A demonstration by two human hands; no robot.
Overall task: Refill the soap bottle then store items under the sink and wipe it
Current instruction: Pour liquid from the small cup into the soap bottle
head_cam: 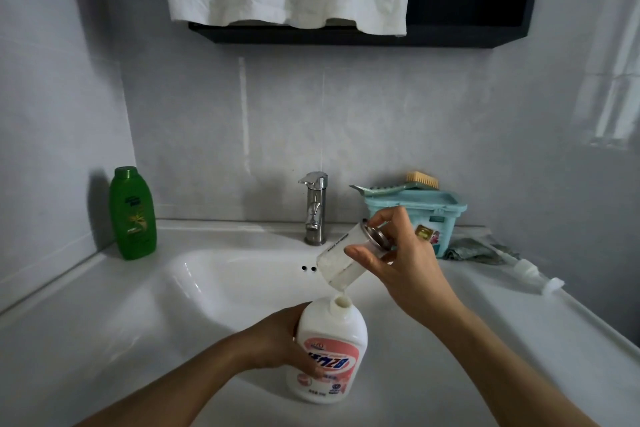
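Two bottles: left fingers (306, 368) wrap white bottle (332, 333), right fingers (362, 253) clear bottle (334, 263).

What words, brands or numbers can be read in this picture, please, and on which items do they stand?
None can be read with certainty.
White plastic soap bottle with pink label: large blue letters, upside down from here, too blurred to quote.
Clear plastic container: one printed line, too small.
Green plastic bottle: label too small.
Teal plastic box: sticker too blurred.
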